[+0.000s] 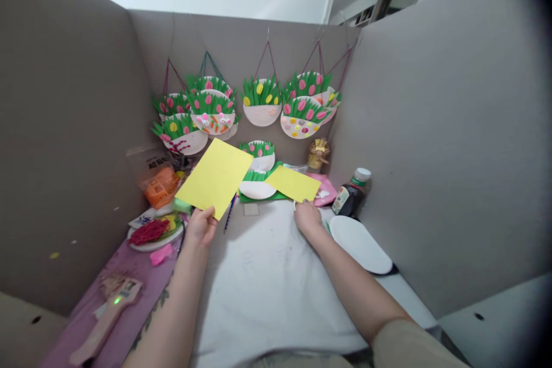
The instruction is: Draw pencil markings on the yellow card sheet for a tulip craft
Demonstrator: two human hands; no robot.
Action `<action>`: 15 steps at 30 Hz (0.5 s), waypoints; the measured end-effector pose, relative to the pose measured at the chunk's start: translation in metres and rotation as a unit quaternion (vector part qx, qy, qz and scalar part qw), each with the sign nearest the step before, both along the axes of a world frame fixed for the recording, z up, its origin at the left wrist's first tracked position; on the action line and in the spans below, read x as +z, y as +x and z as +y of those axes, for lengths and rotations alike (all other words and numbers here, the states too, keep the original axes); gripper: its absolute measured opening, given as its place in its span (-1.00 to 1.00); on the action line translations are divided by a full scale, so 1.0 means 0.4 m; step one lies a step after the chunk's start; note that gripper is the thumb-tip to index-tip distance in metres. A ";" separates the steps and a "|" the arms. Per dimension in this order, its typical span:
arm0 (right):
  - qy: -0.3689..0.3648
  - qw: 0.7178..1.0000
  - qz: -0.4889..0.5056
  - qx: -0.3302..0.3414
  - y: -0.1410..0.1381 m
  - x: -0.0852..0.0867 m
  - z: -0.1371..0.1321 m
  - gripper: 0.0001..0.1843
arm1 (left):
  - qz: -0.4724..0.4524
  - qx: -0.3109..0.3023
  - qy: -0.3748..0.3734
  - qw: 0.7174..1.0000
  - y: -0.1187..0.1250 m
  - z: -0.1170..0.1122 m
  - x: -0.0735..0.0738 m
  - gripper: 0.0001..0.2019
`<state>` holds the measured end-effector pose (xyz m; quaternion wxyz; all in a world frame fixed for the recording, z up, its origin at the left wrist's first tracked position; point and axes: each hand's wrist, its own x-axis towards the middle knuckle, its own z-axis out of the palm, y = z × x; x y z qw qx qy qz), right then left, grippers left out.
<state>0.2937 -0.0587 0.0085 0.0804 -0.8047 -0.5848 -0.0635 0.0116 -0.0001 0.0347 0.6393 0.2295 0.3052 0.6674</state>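
My left hand (200, 225) pinches the lower corner of a large yellow paper sheet (214, 177) and holds it up over the left of the work surface. My right hand (307, 217) is closed on the near edge of a smaller yellow paper sheet (293, 183), which is lifted slightly above a white paper plate (256, 189) lying on green paper. Both hands reach over a white cloth (267, 276) that covers the middle of the table.
Cardboard walls (431, 126) enclose the table on three sides. Several paper-plate baskets with green grass and pink or yellow eggs (261, 100) hang on the back wall. A dark bottle (351, 194), a white oval plate (360, 243), a plate of red yarn (152, 233) and a glue gun (106, 319) lie around.
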 end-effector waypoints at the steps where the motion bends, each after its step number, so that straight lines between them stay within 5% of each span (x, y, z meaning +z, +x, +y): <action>1: 0.008 1.000 0.002 0.000 0.001 0.009 -0.004 -0.78 | 0.003 -0.006 -0.001 1.000 0.003 -0.001 -0.003 -0.48; 6: 0.144 0.985 0.089 0.010 0.040 0.084 -0.053 -0.76 | 0.015 -0.014 0.000 1.000 0.007 0.000 -0.008 -0.54; 15: 0.323 0.887 0.329 0.031 0.129 0.142 -0.151 -0.67 | -0.008 0.020 -0.036 0.999 0.026 0.002 -0.025 -0.51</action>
